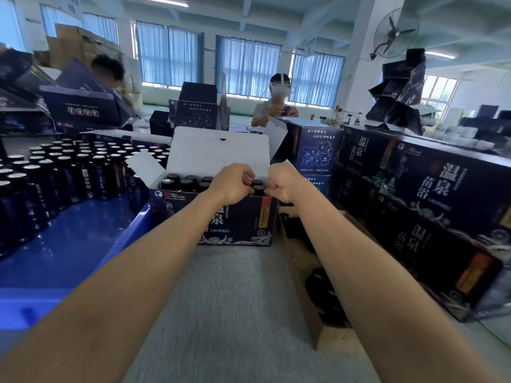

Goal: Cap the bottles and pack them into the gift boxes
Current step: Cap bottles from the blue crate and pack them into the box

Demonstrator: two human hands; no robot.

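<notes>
While black-capped dark bottles (190,182) fill the open navy cardboard gift box (240,219), left hand (235,185) and right hand (284,183) meet at its right end, fingers curled, grip unclear. Probably seating the last bottle (257,187); next, fold the white lid (221,153) down.

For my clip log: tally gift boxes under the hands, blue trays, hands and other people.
Gift box under the hands: 1
Blue tray: 1
Hands: 2, left hand, right hand
Other people: 2, person at left, person with headset
Total: 6
</notes>
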